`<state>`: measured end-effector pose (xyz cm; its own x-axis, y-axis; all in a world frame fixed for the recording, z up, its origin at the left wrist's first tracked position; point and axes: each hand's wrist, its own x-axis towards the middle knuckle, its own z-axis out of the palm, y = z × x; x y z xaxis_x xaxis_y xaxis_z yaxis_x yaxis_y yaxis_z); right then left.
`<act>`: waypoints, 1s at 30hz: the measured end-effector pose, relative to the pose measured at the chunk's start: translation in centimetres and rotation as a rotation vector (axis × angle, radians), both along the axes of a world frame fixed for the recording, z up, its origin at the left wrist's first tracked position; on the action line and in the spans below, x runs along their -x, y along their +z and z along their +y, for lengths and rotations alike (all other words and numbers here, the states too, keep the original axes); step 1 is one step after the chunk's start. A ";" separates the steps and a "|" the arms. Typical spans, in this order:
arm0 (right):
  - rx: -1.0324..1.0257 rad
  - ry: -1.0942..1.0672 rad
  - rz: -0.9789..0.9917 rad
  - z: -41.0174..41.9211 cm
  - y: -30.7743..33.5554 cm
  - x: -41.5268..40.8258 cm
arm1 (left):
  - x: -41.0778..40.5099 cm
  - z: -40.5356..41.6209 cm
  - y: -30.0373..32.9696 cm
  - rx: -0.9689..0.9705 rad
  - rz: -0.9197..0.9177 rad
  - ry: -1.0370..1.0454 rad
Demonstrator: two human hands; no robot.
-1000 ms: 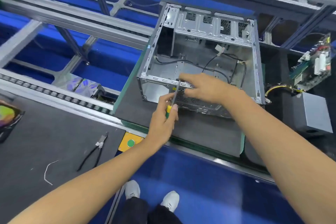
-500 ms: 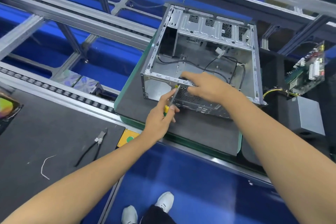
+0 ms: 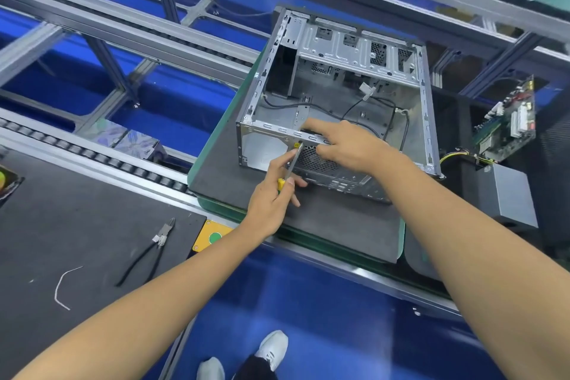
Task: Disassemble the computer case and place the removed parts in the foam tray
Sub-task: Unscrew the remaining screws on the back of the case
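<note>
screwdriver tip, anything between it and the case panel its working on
Nothing visible does. The left hand holds the screwdriver with its tip right at the near wall of the computer case, by the fan grille. The right hand rests on the top rim just beside it, not across the shaft's path.

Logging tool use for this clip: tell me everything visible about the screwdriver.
The screwdriver has a thin grey metal shaft and a yellow handle, mostly hidden in the left hand, which grips it. It tilts up and to the right, its tip at the near top rail of the open computer case, beside the right hand. What the tip meets cannot be made out.
</note>
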<state>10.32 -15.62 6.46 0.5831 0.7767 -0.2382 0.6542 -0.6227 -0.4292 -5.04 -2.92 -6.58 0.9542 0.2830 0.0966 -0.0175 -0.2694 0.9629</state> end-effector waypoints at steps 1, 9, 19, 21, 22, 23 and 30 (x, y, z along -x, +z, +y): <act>0.001 -0.001 0.002 0.0 0.0 0.0 | -0.1 0.0 -0.1 0.012 0.002 -0.002; 0.008 0.013 0.016 0.0 0.2 -0.1 | -0.5 0.5 -0.6 0.065 -0.019 -0.044; -0.001 0.011 0.011 0.0 0.3 0.1 | -0.2 0.6 0.1 0.221 -0.014 -0.086; 0.009 0.016 0.006 0.1 0.3 0.1 | 0.1 0.2 0.5 0.295 -0.015 -0.092; 0.011 0.016 0.002 0.1 0.4 0.1 | 0.2 -0.1 0.8 0.344 -0.019 -0.101; 0.012 0.015 -0.001 0.1 0.4 0.2 | 0.4 -0.4 1.1 0.404 -0.021 -0.112; 0.012 0.005 -0.026 0.2 0.3 0.2 | 1.4 -1.1 3.3 1.000 0.109 -0.203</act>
